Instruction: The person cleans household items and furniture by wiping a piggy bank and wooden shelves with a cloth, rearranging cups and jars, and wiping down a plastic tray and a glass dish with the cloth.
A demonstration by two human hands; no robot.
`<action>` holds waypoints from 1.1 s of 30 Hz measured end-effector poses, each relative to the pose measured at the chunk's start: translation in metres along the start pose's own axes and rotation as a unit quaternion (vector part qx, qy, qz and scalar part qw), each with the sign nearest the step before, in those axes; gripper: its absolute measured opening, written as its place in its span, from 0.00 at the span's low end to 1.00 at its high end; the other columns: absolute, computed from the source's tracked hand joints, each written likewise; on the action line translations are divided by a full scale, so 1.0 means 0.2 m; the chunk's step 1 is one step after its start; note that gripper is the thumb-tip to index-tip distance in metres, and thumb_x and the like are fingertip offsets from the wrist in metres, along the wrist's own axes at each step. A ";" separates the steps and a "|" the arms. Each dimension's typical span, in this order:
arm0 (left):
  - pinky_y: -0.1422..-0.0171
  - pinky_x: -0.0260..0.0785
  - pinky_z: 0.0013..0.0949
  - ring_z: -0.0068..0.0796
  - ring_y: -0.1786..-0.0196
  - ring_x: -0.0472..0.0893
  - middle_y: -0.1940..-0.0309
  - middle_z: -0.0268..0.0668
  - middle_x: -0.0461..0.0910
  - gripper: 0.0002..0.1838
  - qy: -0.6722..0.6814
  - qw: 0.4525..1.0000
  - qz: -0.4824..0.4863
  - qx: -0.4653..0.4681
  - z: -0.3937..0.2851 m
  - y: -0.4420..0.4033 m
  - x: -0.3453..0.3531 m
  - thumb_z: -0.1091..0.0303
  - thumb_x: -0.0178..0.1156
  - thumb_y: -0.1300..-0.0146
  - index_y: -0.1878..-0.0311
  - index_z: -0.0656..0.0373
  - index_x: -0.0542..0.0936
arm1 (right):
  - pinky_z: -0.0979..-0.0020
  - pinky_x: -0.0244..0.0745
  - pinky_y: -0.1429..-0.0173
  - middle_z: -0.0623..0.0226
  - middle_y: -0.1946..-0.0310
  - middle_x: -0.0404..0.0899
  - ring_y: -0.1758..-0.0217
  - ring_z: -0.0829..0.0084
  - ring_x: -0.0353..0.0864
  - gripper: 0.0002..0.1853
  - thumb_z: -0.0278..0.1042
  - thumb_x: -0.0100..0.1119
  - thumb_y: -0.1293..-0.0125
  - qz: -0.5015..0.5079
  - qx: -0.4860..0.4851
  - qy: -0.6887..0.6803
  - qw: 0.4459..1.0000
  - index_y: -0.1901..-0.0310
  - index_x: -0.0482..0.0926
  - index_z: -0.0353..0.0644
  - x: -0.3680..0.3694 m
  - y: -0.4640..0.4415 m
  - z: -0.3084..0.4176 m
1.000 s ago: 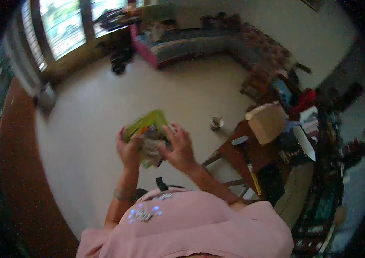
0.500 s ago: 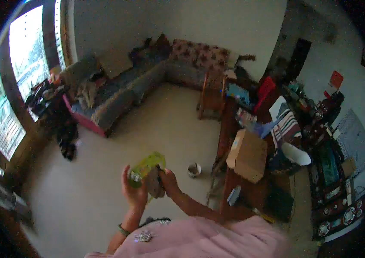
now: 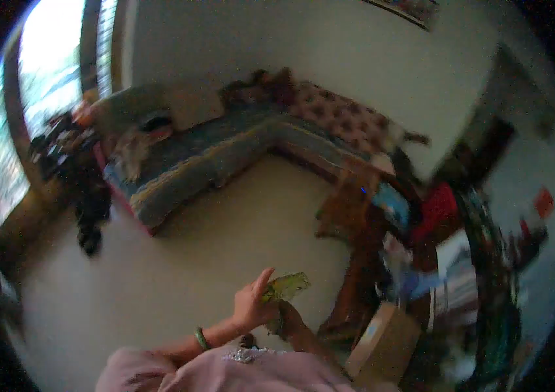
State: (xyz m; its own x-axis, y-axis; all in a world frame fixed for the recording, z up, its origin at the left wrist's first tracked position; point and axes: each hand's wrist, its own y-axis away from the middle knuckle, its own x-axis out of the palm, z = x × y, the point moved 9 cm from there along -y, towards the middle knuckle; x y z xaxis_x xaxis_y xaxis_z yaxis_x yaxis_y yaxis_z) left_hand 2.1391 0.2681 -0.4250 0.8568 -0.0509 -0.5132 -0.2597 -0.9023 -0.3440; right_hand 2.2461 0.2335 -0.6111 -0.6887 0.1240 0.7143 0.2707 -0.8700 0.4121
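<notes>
My left hand (image 3: 251,306) is closed on a yellow-green, see-through piece that looks like a plastic packet (image 3: 288,286), its thumb pointing up. The packet sticks out to the right above both hands. My right hand (image 3: 293,321) is close below it, with curled fingers partly hidden behind the left hand. A dull brownish thing (image 3: 275,325) shows between the two hands, too blurred to name. A green bangle (image 3: 201,338) circles my left wrist.
An L-shaped sofa (image 3: 205,163) runs along the back and left. To the right, an open cardboard box (image 3: 385,343) sits amid cloths and clutter by a wooden table (image 3: 356,268). Dark clothes (image 3: 91,215) hang near the windows at left.
The view has swung, so sofa and box sit differently in it. Both hands have come closer together, the left now partly covering the right; the brown-grey thing shows less.
</notes>
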 end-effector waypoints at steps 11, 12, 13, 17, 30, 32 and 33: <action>0.54 0.68 0.32 0.34 0.58 0.76 0.61 0.41 0.77 0.30 0.253 0.875 -0.225 -0.346 1.22 -0.85 0.28 0.54 0.65 0.59 0.52 0.60 0.71 | 0.69 0.69 0.59 0.63 0.62 0.73 0.64 0.73 0.72 0.16 0.39 0.54 0.43 -0.179 -0.187 0.342 0.903 0.54 0.72 0.43 0.31 -0.61 1.24; 0.54 0.68 0.32 0.34 0.58 0.76 0.61 0.41 0.77 0.30 0.249 0.877 -0.225 -0.343 1.21 -1.00 0.32 0.54 0.65 0.59 0.52 0.60 0.71 | 0.67 0.68 0.55 0.60 0.58 0.72 0.59 0.70 0.71 0.20 0.40 0.54 0.43 -0.096 -0.229 0.423 0.872 0.49 0.69 0.42 0.34 -0.80 1.35; 0.53 0.68 0.32 0.34 0.58 0.76 0.61 0.42 0.77 0.31 0.254 0.870 -0.199 -0.373 1.16 -1.11 0.37 0.52 0.64 0.58 0.52 0.61 0.71 | 0.64 0.67 0.51 0.58 0.54 0.70 0.55 0.66 0.71 0.24 0.42 0.54 0.43 -0.011 -0.268 0.499 0.824 0.45 0.66 0.42 0.39 -0.95 1.42; 0.50 0.66 0.33 0.36 0.54 0.75 0.57 0.43 0.75 0.34 0.325 0.864 -0.124 -0.363 1.25 -1.74 0.68 0.48 0.63 0.56 0.49 0.63 0.69 | 0.61 0.62 0.44 0.55 0.48 0.66 0.47 0.60 0.67 0.29 0.44 0.54 0.43 0.092 -0.509 0.790 0.329 0.42 0.62 0.41 0.38 -1.35 1.63; 0.46 0.64 0.34 0.40 0.49 0.72 0.52 0.50 0.71 0.39 0.344 0.891 -0.111 -0.275 1.52 -3.64 1.52 0.47 0.63 0.54 0.46 0.68 0.66 | 0.69 0.68 0.55 0.63 0.63 0.75 0.60 0.68 0.74 0.16 0.31 0.50 0.44 -0.026 -0.318 0.540 0.779 0.55 0.71 0.33 -0.22 -2.80 3.27; 0.47 0.65 0.35 0.39 0.50 0.72 0.53 0.49 0.72 0.38 0.354 0.882 -0.126 -0.283 1.53 -3.89 1.58 0.47 0.63 0.54 0.46 0.67 0.65 | 0.68 0.70 0.59 0.62 0.69 0.77 0.64 0.70 0.75 0.15 0.36 0.52 0.45 -0.026 -0.260 0.540 0.800 0.59 0.74 0.35 -0.27 -3.00 3.44; 0.48 0.65 0.35 0.38 0.51 0.72 0.54 0.49 0.72 0.38 0.359 0.874 -0.146 -0.293 1.53 -3.98 1.58 0.48 0.63 0.54 0.47 0.67 0.66 | 0.66 0.70 0.61 0.59 0.71 0.77 0.66 0.68 0.76 0.14 0.38 0.53 0.45 -0.034 -0.243 0.667 0.704 0.62 0.75 0.36 -0.32 -3.10 3.53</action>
State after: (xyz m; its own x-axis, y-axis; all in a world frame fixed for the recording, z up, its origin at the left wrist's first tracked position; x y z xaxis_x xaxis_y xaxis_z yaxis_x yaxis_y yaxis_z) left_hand 2.4812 1.1021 -0.5539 0.9618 0.1531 0.2270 0.1099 -0.9752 0.1919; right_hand 2.5968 1.1026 -0.5123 -0.7958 -0.1027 -0.5968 0.1672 -0.9845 -0.0535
